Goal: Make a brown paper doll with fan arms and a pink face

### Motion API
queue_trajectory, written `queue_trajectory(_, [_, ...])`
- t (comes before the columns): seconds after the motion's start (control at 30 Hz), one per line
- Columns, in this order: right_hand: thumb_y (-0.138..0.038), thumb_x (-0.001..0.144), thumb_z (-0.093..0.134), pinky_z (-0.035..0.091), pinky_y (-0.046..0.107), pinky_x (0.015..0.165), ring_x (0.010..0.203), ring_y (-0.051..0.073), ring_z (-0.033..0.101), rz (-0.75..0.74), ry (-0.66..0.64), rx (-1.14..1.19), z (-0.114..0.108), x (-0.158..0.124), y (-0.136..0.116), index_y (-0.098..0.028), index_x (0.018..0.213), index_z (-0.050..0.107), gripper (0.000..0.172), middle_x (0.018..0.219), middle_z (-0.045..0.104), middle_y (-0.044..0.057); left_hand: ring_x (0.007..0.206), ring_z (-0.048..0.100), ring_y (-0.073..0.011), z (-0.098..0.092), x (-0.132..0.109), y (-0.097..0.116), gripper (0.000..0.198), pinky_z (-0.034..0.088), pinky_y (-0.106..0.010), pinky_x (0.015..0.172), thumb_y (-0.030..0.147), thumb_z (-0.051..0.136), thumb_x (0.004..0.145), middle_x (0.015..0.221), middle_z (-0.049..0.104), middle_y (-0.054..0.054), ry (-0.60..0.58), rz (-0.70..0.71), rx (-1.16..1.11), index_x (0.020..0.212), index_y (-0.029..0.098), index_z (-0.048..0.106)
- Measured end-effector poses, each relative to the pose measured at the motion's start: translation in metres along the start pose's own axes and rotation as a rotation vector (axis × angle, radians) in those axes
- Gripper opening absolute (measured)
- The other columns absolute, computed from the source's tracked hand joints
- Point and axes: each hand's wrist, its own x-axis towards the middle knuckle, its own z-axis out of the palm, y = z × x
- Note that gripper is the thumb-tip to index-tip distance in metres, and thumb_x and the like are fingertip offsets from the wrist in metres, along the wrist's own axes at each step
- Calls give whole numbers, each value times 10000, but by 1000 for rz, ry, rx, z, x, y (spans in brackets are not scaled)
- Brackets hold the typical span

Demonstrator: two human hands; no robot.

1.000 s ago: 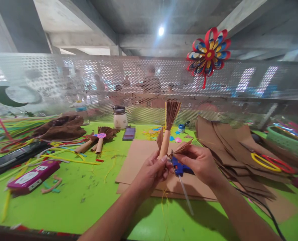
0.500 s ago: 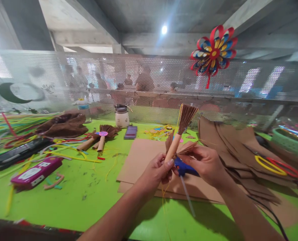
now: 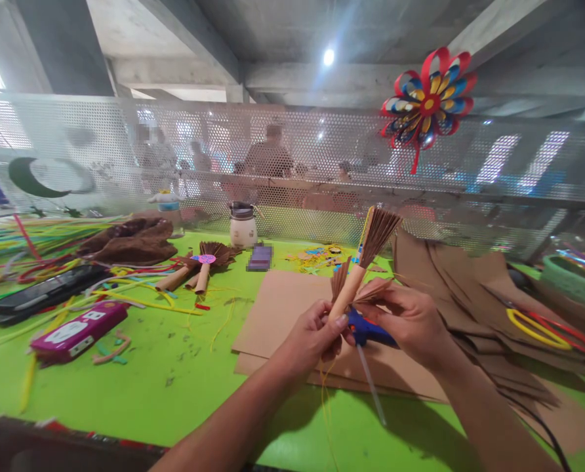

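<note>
My left hand [image 3: 322,331] is closed around the lower part of a rolled brown paper tube [image 3: 347,292], which leans up to the right. Pleated brown paper [image 3: 382,235] rises from the tube's top, and smaller pleats spread at both sides. On the right side, the fingers of my right hand [image 3: 410,321] pinch the folded pleats [image 3: 371,292]. Yellow thread [image 3: 326,400] dangles below my left hand. Behind the hands a blue glue gun [image 3: 366,328] lies on brown paper sheets [image 3: 273,305], a clear glue stick [image 3: 372,387] jutting from it.
Finished-looking pleated paper pieces with tubes [image 3: 202,278] lie left of centre. Further left are a purple power strip [image 3: 79,331], a black case [image 3: 46,295] and coloured pipe cleaners. Scissors [image 3: 538,328] rest on stacked brown paper at right. A bottle [image 3: 243,226] stands before the perforated screen.
The view has shifted slightly, so the scene sits a little differently in frame. Both hands keep their holds on the tube and pleats.
</note>
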Motion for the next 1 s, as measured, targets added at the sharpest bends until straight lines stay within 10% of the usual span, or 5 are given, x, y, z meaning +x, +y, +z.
queue_trajectory(1.0, [-253, 813, 574, 490, 331, 715, 762, 190, 590, -46, 18, -146, 5, -2, 9, -183, 808, 626, 88, 797, 633, 62, 442, 350, -37, 1, -3, -1, 316, 204, -179, 422, 459, 540, 796, 641, 544, 27, -11, -9, 24, 837, 189, 384])
